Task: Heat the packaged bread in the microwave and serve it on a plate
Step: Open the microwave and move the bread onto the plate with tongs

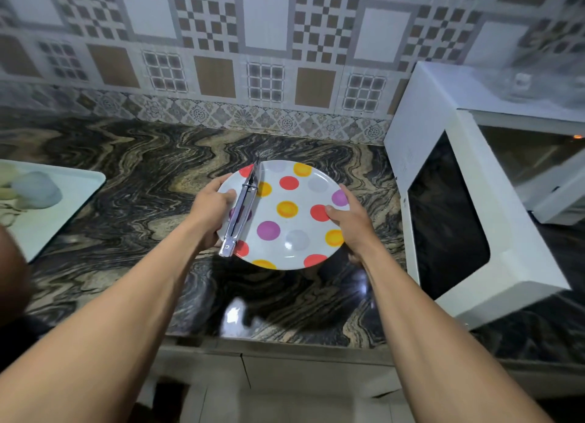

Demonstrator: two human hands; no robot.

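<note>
Well, there is just one view here, from my head, looking down at my two hands.

My left hand grips the left edge of the plate, with my thumb on top, right beside the tongs. My right hand grips the right edge, thumb on top too. So both hands are clamped on the plate, one on each side. The plate is white with big colored dots. It looks like it is a little above the counter, because there is a dark shadow under it.

The shiny tongs lie loose on the left part of the plate, with the tip poking over the far edge.

The microwave sits on my right, and its door looks swung open toward me. I cannot see the bread anywhere. It may be inside the microwave, but that part is too blurry to tell. A pale tray with some blurry things on it sits far to my left.

I think I am bringing the plate over, so the bread is not served yet.

What could go wrong? If I tip the plate, the loose tongs could slide off and clatter down. The open door is close, so I could bump the plate into it. And the bread may be hot, so I should use the tongs and not my fingers.
</note>
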